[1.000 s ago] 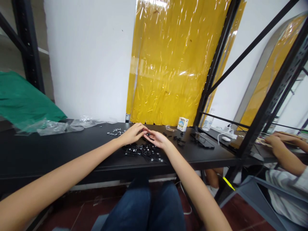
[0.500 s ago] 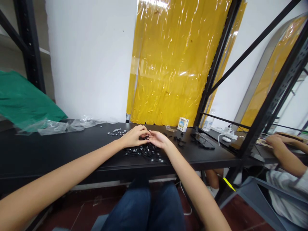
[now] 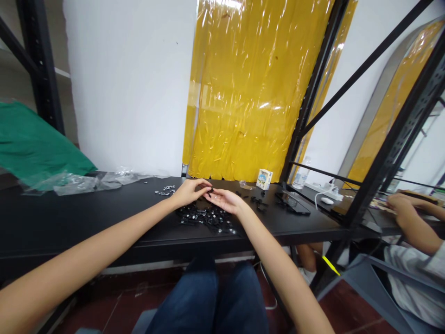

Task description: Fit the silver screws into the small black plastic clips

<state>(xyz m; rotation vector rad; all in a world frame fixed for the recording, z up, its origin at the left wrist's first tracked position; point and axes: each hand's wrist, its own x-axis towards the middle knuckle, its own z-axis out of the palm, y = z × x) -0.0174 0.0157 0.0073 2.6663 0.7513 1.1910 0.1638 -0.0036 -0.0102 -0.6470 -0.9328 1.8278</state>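
My left hand [image 3: 189,191] is closed, thumb and fingertips pinching a small black part [image 3: 210,190] above the table. My right hand [image 3: 225,201] faces palm up beside it, its fingers stretched out under and against that part. A tiny bright spot shows on the right fingers, too small to name. Below both hands spreads a heap of small black parts [image 3: 205,218], many with round shiny silver ends. A little pile of small silver metal pieces [image 3: 166,189] lies left of my left hand.
On the black table [image 3: 104,218] are crumpled clear plastic bags [image 3: 79,182] at left. To the right are a small printed box [image 3: 264,179], several loose black pieces [image 3: 259,203] and a dark flat device [image 3: 292,204]. A rack post stands beyond; another person's arm [image 3: 413,218] is at far right.
My left hand has shifted slightly left and up, and its fingers have straightened. My right hand has opened flatter, palm up. The black part between them now shows more plainly.
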